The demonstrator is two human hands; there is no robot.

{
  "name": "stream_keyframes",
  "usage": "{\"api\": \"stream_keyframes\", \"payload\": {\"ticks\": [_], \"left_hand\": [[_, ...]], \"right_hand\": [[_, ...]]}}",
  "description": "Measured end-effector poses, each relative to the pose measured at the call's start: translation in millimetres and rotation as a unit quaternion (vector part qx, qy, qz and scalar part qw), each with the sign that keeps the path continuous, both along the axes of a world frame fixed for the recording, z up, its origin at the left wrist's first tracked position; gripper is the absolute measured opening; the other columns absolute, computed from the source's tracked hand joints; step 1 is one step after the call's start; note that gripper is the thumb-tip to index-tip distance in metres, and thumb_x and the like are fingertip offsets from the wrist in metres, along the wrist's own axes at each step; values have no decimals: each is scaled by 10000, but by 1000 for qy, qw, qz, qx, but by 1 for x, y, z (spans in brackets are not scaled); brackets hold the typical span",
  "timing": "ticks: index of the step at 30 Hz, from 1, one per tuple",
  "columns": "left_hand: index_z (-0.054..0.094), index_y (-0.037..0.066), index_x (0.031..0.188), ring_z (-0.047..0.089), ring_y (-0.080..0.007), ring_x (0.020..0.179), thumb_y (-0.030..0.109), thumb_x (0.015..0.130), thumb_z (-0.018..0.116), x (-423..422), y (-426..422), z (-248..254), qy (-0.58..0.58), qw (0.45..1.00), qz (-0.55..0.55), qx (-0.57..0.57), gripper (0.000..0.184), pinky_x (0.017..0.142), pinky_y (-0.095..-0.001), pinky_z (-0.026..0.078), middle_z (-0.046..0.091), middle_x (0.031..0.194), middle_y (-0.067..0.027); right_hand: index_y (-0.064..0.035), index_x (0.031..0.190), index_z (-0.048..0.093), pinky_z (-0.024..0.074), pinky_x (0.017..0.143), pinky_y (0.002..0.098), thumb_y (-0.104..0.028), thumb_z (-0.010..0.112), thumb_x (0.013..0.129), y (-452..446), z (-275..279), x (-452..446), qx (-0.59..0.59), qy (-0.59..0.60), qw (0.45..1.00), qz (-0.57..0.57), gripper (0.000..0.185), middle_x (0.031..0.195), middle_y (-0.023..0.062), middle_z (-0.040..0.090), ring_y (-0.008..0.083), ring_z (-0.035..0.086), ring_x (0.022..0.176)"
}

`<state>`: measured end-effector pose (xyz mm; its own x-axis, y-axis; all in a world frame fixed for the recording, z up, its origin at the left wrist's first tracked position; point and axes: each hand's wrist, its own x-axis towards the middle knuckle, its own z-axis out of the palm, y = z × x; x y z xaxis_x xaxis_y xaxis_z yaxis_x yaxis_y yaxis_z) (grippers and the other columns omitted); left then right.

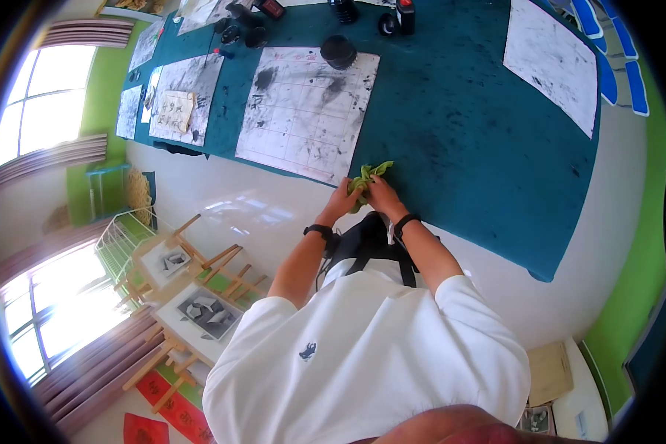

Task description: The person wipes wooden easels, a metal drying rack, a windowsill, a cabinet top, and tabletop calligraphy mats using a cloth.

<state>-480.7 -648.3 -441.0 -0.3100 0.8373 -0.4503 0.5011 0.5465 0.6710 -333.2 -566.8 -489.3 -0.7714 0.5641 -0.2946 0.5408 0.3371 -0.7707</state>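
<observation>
A crumpled yellow-green cloth (pixel 364 177) is bunched between my two hands at the near edge of the table. My left hand (pixel 343 198) grips its left side, fingers closed in the folds. On the other side my right hand (pixel 382 194) is closed on the cloth too, with a loose end sticking out beyond the fingers. Just past my left hand lies a white gridded sheet (pixel 303 111) smudged with black ink. A dark round pot (pixel 338 52) stands on that sheet's far edge.
Dark teal felt (pixel 459 133) covers the table. Another stained sheet (pixel 551 63) lies to the right. Black bottles (pixel 405 16) and small dark cups (pixel 255 37) stand at the far side. Wooden easels (pixel 172 348) are on the left, blue stools (pixel 610 78) at far right.
</observation>
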Motion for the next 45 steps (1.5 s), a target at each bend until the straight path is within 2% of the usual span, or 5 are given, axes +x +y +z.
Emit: {"api": "stream_keyframes", "payload": {"ticks": [7, 18, 25, 30, 45], "left_hand": [[471, 88, 1228, 639, -435, 862, 294, 902, 610, 72, 15, -50, 12, 980, -140, 142, 410, 731, -483, 496, 661, 928, -225], [540, 89, 1197, 659, -395, 877, 152, 810, 588, 179, 98, -30, 4, 902, -427, -59, 395, 738, -493, 511, 679, 923, -198], [581, 64, 1179, 669, -366, 913, 202, 768, 620, 166, 101, -31, 84, 875, -465, -108, 436, 764, -473, 531, 689, 960, -186], [649, 27, 1065, 662, -372, 946, 231, 745, 586, 111, 106, -35, 67, 835, -497, -226, 384, 802, -468, 526, 690, 995, -198], [518, 64, 1082, 621, -413, 892, 238, 819, 632, -47, 88, -16, -10, 997, 47, 57, 335, 781, -488, 504, 650, 925, -204]], "right_hand": [[-29, 975, 657, 495, 844, 448, -79, 613, 766, 26, -21, 88, -43, -48, 996, -66, 220, 1029, 195, 632, 398, 595, 990], [-73, 1044, 684, 486, 890, 441, -90, 652, 738, 17, -11, 317, 13, -222, 901, -372, 309, 1119, 174, 611, 371, 575, 1064], [-58, 1185, 589, 438, 990, 445, -221, 647, 766, -17, -55, 274, 126, -241, 877, -395, 454, 1244, 265, 521, 423, 521, 1136], [-11, 1180, 564, 446, 987, 468, -334, 659, 766, 9, -19, 213, -108, -299, 883, -346, 533, 1333, 316, 437, 469, 535, 1125], [-35, 1191, 547, 500, 824, 469, -166, 602, 824, 61, 8, 3, 66, -18, 998, 2, 393, 1029, 254, 584, 419, 592, 939]]}}
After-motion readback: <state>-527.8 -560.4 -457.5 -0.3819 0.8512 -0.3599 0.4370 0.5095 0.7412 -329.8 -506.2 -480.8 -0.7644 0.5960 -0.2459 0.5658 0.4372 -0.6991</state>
